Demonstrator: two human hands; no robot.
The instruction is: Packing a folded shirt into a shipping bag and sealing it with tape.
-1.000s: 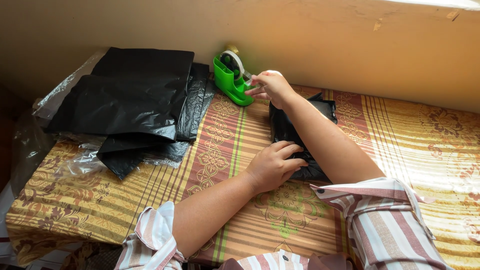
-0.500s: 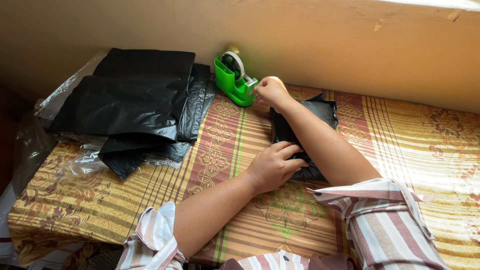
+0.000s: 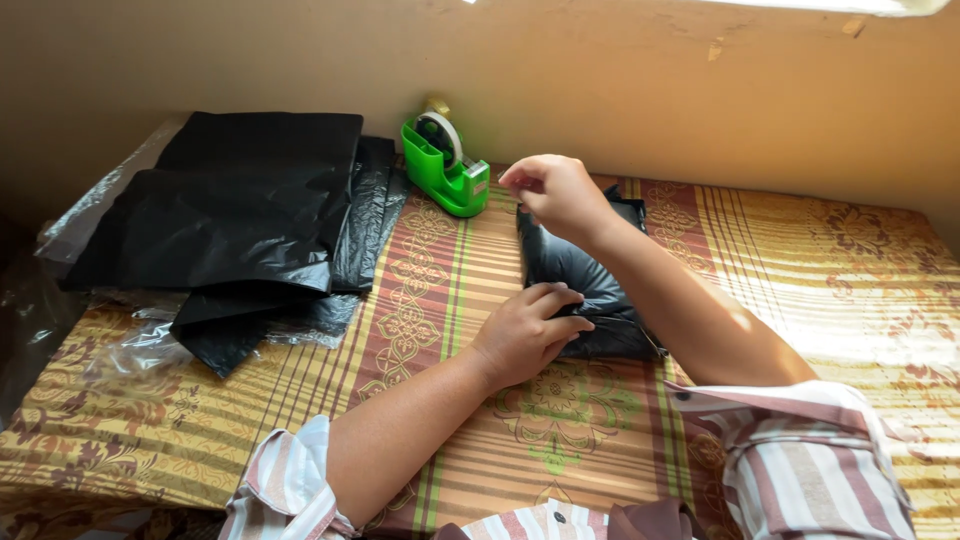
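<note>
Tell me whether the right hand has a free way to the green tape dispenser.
Probably yes: the right hand hovers just beside the tape dispenser, with nothing between them.

warm side light, sharp centre

strong warm daylight falls from the upper right, well beyond the right hand [image 3: 560, 192], washing out the striped cloth [image 3: 850, 300] there and brightening the wall's top edge. the right forearm casts a soft shadow over the black packet [image 3: 575, 270] under the left hand [image 3: 525, 335]. far left of both hands the scene dims; the black plastic sheets [image 3: 230, 220] show dull glare. focus is crisp, with slight bending at the edges.
</note>
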